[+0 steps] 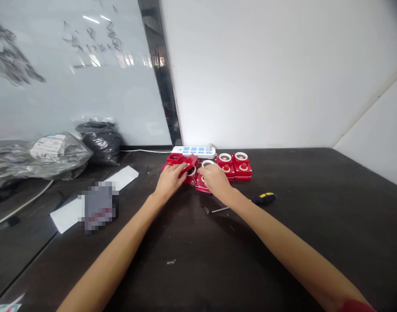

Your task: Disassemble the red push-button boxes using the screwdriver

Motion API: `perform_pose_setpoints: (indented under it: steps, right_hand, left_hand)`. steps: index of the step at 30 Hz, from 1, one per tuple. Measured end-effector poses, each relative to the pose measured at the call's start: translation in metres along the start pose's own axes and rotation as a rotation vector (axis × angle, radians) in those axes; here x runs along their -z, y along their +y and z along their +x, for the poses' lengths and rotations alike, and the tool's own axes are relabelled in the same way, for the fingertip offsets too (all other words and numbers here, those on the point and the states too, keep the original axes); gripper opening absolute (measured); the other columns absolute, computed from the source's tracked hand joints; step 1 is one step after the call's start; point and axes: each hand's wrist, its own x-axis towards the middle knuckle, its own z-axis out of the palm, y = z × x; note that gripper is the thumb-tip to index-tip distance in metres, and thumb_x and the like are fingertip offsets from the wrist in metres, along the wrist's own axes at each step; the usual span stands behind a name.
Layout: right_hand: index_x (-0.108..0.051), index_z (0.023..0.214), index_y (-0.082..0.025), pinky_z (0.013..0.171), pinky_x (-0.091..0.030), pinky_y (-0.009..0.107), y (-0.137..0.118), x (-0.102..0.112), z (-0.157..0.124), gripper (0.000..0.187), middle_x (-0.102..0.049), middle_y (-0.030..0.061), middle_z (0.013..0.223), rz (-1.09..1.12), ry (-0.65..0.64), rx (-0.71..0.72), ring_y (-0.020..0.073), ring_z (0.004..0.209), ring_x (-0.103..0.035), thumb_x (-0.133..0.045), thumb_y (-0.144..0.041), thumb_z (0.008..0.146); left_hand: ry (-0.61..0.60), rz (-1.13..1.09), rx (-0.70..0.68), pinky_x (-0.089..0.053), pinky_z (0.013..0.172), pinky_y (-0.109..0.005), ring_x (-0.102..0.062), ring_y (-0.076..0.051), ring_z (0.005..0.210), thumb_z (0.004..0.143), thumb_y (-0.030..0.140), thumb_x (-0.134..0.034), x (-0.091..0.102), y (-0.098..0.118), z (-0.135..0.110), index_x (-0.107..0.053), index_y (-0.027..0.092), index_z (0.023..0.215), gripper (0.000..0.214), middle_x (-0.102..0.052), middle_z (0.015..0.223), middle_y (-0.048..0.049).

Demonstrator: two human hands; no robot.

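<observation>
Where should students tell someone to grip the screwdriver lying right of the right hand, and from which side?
Grip the black-and-yellow handle, coming from the right. The screwdriver lies flat on the table, with its handle pointing right, away from the right hand. That forearm seems to cross the shaft end, so the left side looks blocked, while the handle has open table around it.

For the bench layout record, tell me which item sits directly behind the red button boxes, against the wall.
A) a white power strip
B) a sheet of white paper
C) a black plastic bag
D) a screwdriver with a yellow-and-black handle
A. The white power strip lies at the far edge of the table, right behind the red button boxes.
</observation>
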Motion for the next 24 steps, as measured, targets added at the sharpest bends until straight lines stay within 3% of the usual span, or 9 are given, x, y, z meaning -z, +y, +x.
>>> perform_pose_setpoints:
  steps: [5, 14, 21, 24]
  right_hand:
    - [-0.069, 0.106, -0.010, 0.088, -0.035, 0.036, -0.005, 0.004, 0.020, 0.026, -0.071, 0.0134, 0.098, -0.069, -0.028, 0.046, 0.0257, 0.099, -0.057, -0.046, -0.007, 0.092]
    - [-0.068, 0.106, -0.012, 0.088, -0.033, 0.038, -0.006, -0.009, 0.031, 0.025, -0.071, 0.0123, 0.102, -0.063, 0.009, 0.016, 0.0266, 0.101, -0.055, -0.052, -0.007, 0.087]
    - [-0.071, 0.098, -0.014, 0.087, -0.035, 0.038, 0.013, 0.016, -0.014, 0.028, -0.071, 0.0105, 0.094, 0.005, 0.267, -0.073, 0.0261, 0.094, -0.054, -0.043, -0.011, 0.094]
    - [-0.070, 0.099, -0.014, 0.085, -0.037, 0.037, 0.021, 0.022, -0.044, 0.024, -0.071, 0.0097, 0.096, 0.061, 0.274, -0.111, 0.0249, 0.094, -0.054, -0.047, -0.015, 0.093]
  left_hand:
    - [0.070, -0.022, 0.111, -0.048, 0.091, -0.036, -0.068, -0.024, 0.101, 0.095, 0.030, -0.053, 0.002, 0.000, 0.002, -0.063, 0.018, 0.121, 0.030, -0.073, 0.113, -0.0083]
    - [0.066, 0.010, 0.168, -0.050, 0.087, -0.036, -0.069, -0.025, 0.094, 0.093, 0.027, -0.054, 0.003, 0.001, 0.001, -0.064, 0.020, 0.121, 0.031, -0.073, 0.112, -0.0073]
    - [-0.043, 0.027, -0.018, -0.045, 0.092, -0.040, -0.064, -0.025, 0.103, 0.091, 0.022, -0.051, 0.007, 0.005, 0.000, -0.065, 0.021, 0.118, 0.030, -0.070, 0.111, -0.0101]
    - [-0.108, 0.098, -0.119, -0.044, 0.093, -0.043, -0.061, -0.028, 0.106, 0.088, 0.020, -0.053, 0.011, 0.008, 0.000, -0.065, 0.021, 0.117, 0.032, -0.067, 0.113, -0.0112]
